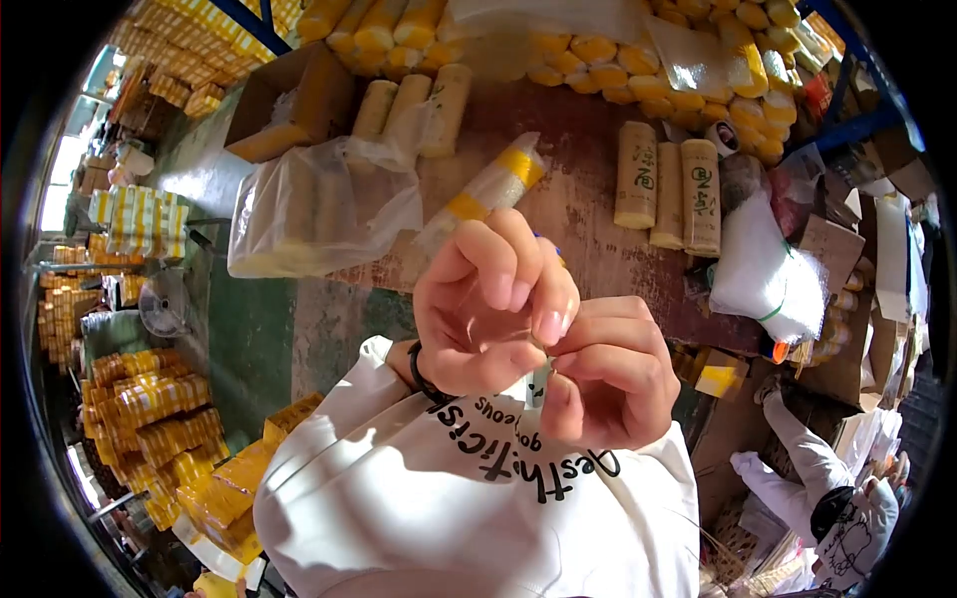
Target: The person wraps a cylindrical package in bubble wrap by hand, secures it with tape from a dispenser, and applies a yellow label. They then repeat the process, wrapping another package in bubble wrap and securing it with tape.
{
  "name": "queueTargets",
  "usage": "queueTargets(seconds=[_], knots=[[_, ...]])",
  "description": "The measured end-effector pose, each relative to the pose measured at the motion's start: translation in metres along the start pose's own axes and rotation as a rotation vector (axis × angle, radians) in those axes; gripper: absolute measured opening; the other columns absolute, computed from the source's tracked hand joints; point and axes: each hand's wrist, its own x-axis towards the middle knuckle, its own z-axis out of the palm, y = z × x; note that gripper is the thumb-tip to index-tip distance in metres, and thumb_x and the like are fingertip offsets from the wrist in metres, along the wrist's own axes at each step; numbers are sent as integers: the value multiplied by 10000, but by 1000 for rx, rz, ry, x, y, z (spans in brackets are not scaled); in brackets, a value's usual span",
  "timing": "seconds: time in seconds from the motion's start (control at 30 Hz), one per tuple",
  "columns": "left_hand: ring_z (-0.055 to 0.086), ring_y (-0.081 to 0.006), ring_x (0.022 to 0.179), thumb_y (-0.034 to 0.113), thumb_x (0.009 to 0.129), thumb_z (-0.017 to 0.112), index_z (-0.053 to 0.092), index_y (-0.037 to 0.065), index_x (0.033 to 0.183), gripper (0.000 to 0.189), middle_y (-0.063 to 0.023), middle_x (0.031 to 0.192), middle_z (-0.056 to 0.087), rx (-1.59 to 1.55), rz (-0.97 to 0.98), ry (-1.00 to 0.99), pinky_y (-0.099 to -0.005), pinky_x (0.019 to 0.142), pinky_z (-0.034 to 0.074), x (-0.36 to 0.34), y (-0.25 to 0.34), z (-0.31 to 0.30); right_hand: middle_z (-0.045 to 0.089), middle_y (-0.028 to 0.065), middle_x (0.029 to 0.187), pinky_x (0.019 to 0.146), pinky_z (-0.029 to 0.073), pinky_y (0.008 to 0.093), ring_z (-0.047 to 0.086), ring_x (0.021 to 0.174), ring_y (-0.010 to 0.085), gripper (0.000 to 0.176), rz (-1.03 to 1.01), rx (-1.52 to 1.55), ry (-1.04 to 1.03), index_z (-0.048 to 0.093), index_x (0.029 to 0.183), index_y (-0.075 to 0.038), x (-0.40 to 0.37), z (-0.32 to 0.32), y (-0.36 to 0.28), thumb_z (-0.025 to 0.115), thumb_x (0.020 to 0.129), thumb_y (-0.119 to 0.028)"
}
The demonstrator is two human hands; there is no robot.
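In front of my white sweatshirt (439, 508) my two hands meet, fingertips pinched together. My left hand (488, 309) has curled fingers and a dark band on its wrist. My right hand (618, 374) is closed, its thumb and forefinger pressed against the left fingertips. Whatever lies between them is too small to make out. Just beyond my left hand, a clear-wrapped bundle with yellow bands (498, 179) rests on the worn brown table (573, 209). A clear plastic bag (324, 209) lies to its left, draped near upright cream-coloured rolls (447, 110).
Printed paper-wrapped rolls (701, 199) stand at the table's right. Beside them is a stuffed white bag (773, 264). A cardboard box (294, 105) sits at the back left. Yellow-wrapped packs (598, 65) are piled behind. Another person (827, 488) is at the lower right.
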Motion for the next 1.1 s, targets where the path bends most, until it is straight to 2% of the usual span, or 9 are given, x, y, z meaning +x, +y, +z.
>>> queueTargets(seconds=[0.57,0.67,0.73,0.77,0.8,0.83,0.9,1.0,1.1], knots=[[505,-136,717,-128,664,618,411,96,875,371,-31,857,414,41,-74,51,-259,662,417,-1,5,-2,614,154,808,627,515,319,617,712,257,215,16,51,-55,565,864,56,2,-3,7,674,679,58],[470,-128,709,-124,700,581,436,91,866,307,-22,853,406,304,32,150,-252,664,382,6,15,-17,608,175,797,594,494,303,612,698,246,107,31,-23,17,536,803,50,-2,-10,27,599,721,80],[449,-117,718,-109,750,567,474,70,883,241,-16,862,433,532,106,272,-250,675,361,7,35,-42,610,144,776,562,477,293,606,655,220,113,220,-313,31,543,686,48,-9,-24,47,584,791,47],[484,-124,724,-96,767,580,499,53,914,224,-29,853,491,631,157,356,-257,662,395,4,47,-63,614,118,786,569,472,280,603,647,206,110,400,-423,43,573,712,44,-14,-28,62,614,810,16],[519,-132,729,-83,785,592,523,37,945,212,-42,844,549,731,207,441,-265,650,428,-2,59,-85,615,98,790,598,483,274,614,675,183,58,462,-448,16,602,794,31,-33,-40,98,644,811,-6],[518,-128,693,-78,783,602,533,44,939,210,-24,802,555,850,153,533,-260,649,434,-9,71,-102,623,95,814,634,498,271,625,728,172,83,655,-367,15,614,859,13,-48,-45,121,653,820,-48],[555,-141,635,-46,769,642,555,38,960,226,-18,691,578,1084,45,715,-257,665,462,-23,82,-136,649,102,923,753,506,289,632,849,178,324,979,-383,-227,630,1022,-20,-100,-65,182,710,808,-249],[592,-176,731,-18,791,624,595,37,1012,229,-60,932,618,1544,-414,609,-260,638,475,-73,72,-218,654,99,965,801,500,306,628,889,189,530,1142,-395,-465,605,1109,-18,-163,-48,233,737,768,-401],[599,-299,996,144,841,583,554,38,1161,338,-157,1148,582,2005,-604,126,-392,782,512,-107,28,-257,650,112,992,803,495,314,624,907,201,665,1246,-127,-533,579,1158,-7,-205,-23,275,713,753,-518]])
